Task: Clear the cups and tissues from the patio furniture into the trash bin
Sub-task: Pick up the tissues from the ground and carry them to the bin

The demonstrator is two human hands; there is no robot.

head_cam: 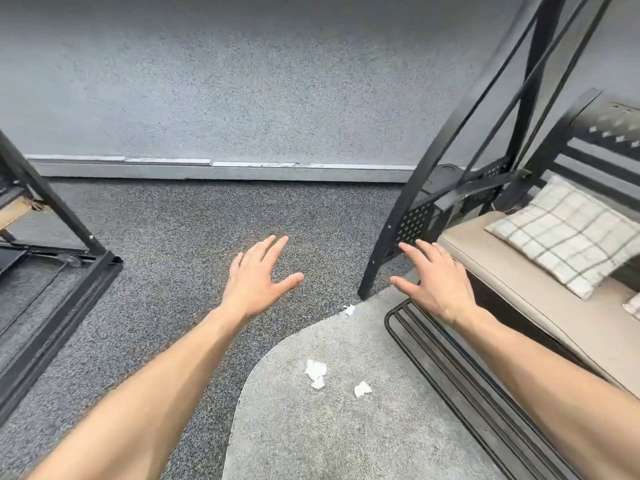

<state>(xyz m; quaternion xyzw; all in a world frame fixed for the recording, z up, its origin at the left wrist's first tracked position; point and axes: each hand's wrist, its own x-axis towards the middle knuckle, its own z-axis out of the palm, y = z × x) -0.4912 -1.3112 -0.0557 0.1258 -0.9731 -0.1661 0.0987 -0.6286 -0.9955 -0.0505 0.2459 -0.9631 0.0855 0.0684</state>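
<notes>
From my head view, both hands hang empty with fingers spread: my left hand at frame centre, my right hand centre-right. The tissue scraps lie on the pale mat in the lower centre, below both hands, roughly midway between my forearms.

Looks like an indoor patio-furniture display. Speckled carpet, grey wall. Black-framed swing seat, checked cushion
</notes>
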